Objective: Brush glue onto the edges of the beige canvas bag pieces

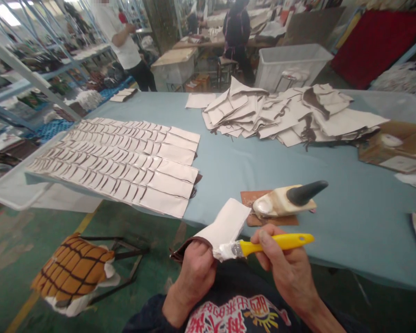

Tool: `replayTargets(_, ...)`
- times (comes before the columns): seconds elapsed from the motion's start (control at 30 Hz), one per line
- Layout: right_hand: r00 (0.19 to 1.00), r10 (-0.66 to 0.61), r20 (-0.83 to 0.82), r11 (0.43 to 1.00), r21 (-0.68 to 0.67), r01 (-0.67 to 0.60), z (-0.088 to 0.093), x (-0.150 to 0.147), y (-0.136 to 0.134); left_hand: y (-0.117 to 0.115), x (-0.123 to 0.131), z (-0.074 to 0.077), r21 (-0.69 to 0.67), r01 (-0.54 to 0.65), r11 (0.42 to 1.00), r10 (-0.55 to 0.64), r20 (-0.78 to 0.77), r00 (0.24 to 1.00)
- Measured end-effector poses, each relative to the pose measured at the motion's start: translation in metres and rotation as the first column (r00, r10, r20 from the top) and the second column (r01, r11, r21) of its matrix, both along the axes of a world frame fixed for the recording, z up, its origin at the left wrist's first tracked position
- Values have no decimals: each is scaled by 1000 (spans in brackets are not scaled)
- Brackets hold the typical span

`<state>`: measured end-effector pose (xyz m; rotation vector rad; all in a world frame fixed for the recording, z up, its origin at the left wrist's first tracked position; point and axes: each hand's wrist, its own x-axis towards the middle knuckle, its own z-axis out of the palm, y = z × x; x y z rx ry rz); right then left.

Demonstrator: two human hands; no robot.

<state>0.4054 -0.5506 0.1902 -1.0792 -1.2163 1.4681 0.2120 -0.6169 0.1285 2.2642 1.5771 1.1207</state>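
My right hand [287, 268] is closed around the yellow handle of a paintbrush [284, 242]. White paste coats its bristles, which touch or nearly touch a white panel with a brown edge [229, 222]. My left hand [197, 266] grips that panel at its near end, fingers curled over the brown trim; the fingertips are partly hidden. The panel's far end rests on or just above the table edge. Beyond my right hand, a cream container with a dark handle [280, 202] stands on a brown board [251, 199], with white paste at its opening.
Overlapping rows of white panels [169, 185] cover the left of the blue-green table [229, 171]. A loose heap of similar pieces [270, 111] lies at the back, beside a cardboard box [398, 143]. A padded stool [74, 268] stands left. Two people are in the background.
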Motion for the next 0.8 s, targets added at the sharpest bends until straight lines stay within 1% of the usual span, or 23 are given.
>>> replayTargets(0.07,1000,1,-11,1000,-12,-1,-1,3,0,-1,3,0,4,-2,1000,2,-7,1000)
replayTargets(0.17,997,-71,-29,997,5,71,-2,6,-1,-2,7,1,-8,22,1000,-22,1,1000)
replayTargets(0.2,997,-73,-35,997,13,74,-3,7,-1,-3,8,1,-7,24,1000,-24,8,1000)
replayTargets(0.33,999,29,-26,999,-16,-29,-9,12,-4,-5,12,-3,-18,-7,1000,7,7,1000)
replayTargets(0.37,999,35,-15,999,-28,-35,-10,15,-5,-6,12,-5,-27,-11,1000,11,1,1000)
replayTargets(0.47,1000,-3,18,999,-36,4,-14,22,-8,-6,14,-7,-40,-13,999,13,-9,1000)
replayTargets(0.53,1000,-13,24,1000,-27,13,-15,24,-11,-5,16,-7,-20,-15,1000,15,-6,1000)
replayTargets(0.63,999,6,35,999,-35,-5,-13,26,-14,-2,19,-4,10,-31,999,31,-12,999)
replayTargets(0.73,996,-36,81,998,-54,40,-8,30,-15,0,20,-4,17,-40,999,41,-22,999)
replayTargets(0.8,991,-88,101,994,-48,93,-6,33,-14,1,19,-5,15,-39,999,40,-35,999)
